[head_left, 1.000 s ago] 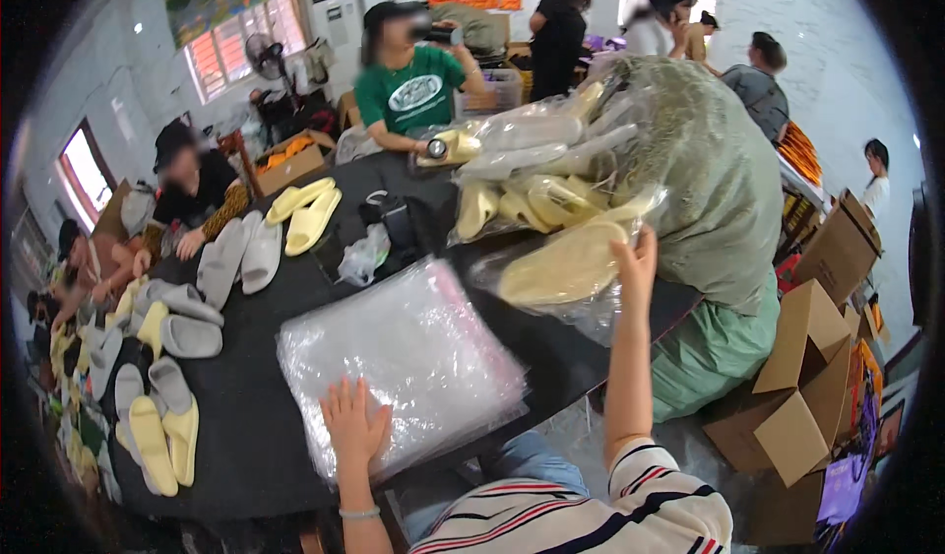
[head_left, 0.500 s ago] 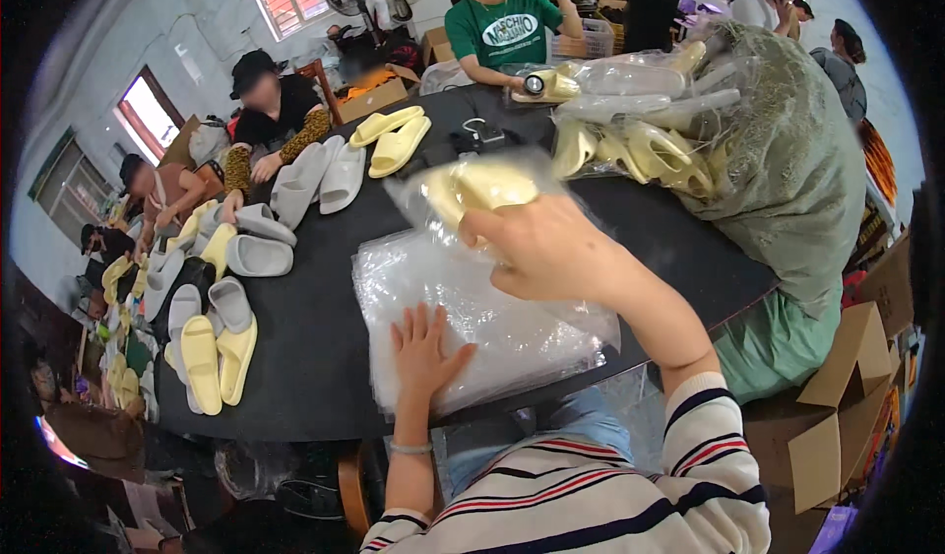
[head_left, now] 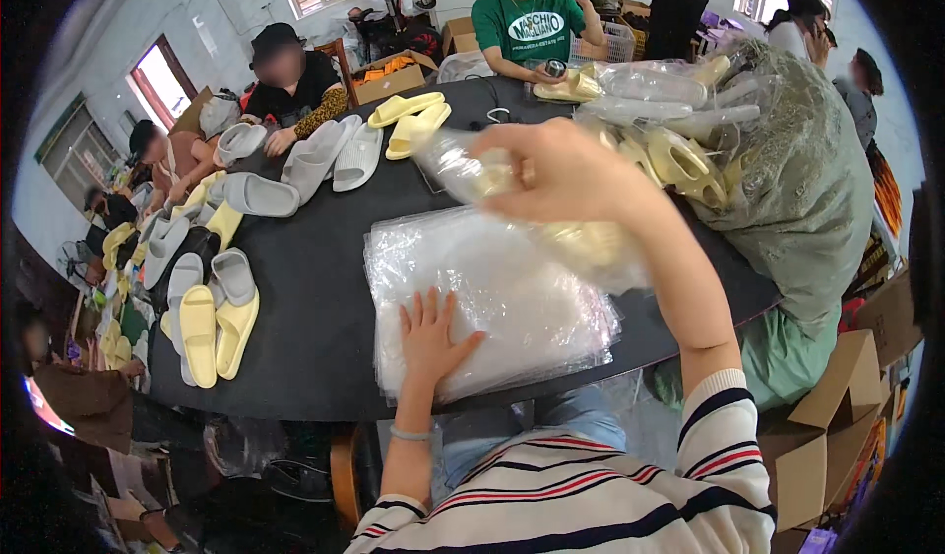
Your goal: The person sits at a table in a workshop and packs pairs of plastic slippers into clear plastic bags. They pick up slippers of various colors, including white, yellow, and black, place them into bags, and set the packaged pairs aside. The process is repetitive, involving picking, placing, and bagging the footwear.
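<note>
My left hand (head_left: 433, 347) lies flat with fingers spread on a stack of clear plastic bags (head_left: 502, 298) at the table's near edge. Above the far part of that stack, my right hand (head_left: 561, 170) is closed on a clear bag holding yellow slippers (head_left: 591, 247). Motion blurs this bag, and my hand hides part of it. Just beyond is a pair of yellow slippers (head_left: 417, 129), with ribbed grey slippers (head_left: 357, 158) to its left.
More yellow slippers (head_left: 199, 337) and grey ones cover the table's left side. Bagged slippers (head_left: 679, 165) lie against a large green sack (head_left: 807, 175) at right. Open cardboard boxes (head_left: 822, 406) stand below. Across sit co-workers, one in a green shirt (head_left: 527, 30).
My right hand has moved up and tilted, and the bagged slippers now hang below and right of it. My left hand stays on the stack. The view has shifted slightly.
</note>
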